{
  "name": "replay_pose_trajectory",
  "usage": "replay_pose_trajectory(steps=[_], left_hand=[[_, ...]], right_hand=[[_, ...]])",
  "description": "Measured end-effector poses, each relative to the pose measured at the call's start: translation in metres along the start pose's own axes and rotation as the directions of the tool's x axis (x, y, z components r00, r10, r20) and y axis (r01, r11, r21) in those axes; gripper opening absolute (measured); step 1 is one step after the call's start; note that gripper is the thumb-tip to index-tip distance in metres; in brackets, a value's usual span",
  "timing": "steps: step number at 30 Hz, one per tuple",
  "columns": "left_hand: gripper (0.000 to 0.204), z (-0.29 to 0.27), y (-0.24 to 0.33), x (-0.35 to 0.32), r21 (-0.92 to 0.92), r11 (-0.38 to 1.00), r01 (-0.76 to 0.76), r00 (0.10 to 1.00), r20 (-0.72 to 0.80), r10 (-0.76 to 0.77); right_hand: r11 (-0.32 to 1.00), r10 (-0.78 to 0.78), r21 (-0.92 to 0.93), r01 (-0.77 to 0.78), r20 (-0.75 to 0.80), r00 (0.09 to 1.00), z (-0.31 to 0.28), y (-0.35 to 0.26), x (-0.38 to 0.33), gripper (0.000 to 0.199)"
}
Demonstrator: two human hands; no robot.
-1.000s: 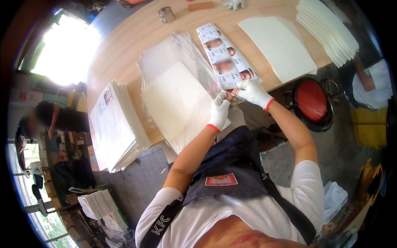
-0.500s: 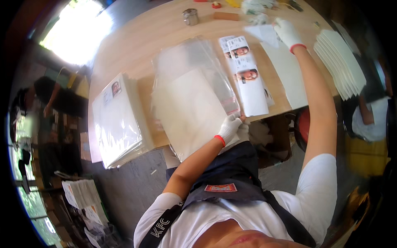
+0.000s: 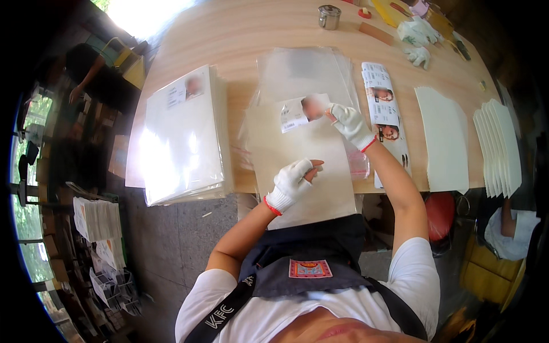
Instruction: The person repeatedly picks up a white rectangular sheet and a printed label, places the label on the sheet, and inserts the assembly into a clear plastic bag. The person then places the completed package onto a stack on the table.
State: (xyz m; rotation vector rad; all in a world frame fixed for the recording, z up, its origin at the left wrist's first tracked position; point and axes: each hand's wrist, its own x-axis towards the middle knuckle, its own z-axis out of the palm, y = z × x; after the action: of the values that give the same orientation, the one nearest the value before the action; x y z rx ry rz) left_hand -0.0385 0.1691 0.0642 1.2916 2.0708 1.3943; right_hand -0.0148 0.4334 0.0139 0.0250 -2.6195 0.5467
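A cream sheet (image 3: 303, 197) lies on a pile of clear plastic sleeves (image 3: 297, 68) at the table's front edge. A white card with a printed portrait (image 3: 294, 117) rests slantwise on the sheet's upper part. My right hand (image 3: 351, 126), in a white fingerless-tipped glove with a red cuff, pinches the card's right edge. Over the sheet's lower left, my left hand (image 3: 293, 184), gloved alike, has its thumb and forefinger slightly apart with nothing visible between them; the other fingers curl. Right of the sleeves lies an overlapping row of similar printed cards (image 3: 383, 111).
Filled clear sleeves (image 3: 183, 137) are stacked at the left. Plain white sheets (image 3: 443, 140) and a fanned white pile (image 3: 497, 148) lie at the right. Farther back are a metal cup (image 3: 329, 17), a brown strip (image 3: 376, 33) and spare white gloves (image 3: 417, 56). Another person (image 3: 86, 66) stands at far left.
My right hand has come back from the far right to the middle. A printed card now lies on the cream sheet. My left hand has left the sheet's right edge and moved left.
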Motion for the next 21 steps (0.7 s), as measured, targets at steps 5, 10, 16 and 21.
replay_pose_trajectory(steps=[5,10,16,21], left_hand=[[0.014,-0.013,-0.016,0.036,0.282,0.944,-0.173,0.957,-0.177,0.228],[0.021,-0.006,-0.058,0.081,0.485,0.873,0.044,0.966,-0.243,0.087],[0.045,0.002,-0.099,0.075,0.646,0.740,0.186,0.981,-0.159,-0.107],[0.054,-0.003,-0.083,0.078,0.603,0.745,0.287,0.958,-0.182,-0.222]], right_hand=[[0.999,-0.042,0.006,0.042,0.062,0.997,0.010,0.013,0.007,0.039],[0.996,-0.063,-0.062,0.070,0.109,0.992,0.025,0.027,-0.003,0.035],[0.965,-0.172,-0.164,0.205,0.197,0.965,0.004,0.007,-0.001,0.027],[0.907,-0.181,-0.355,0.225,0.154,0.971,-0.024,-0.024,-0.010,0.023]])
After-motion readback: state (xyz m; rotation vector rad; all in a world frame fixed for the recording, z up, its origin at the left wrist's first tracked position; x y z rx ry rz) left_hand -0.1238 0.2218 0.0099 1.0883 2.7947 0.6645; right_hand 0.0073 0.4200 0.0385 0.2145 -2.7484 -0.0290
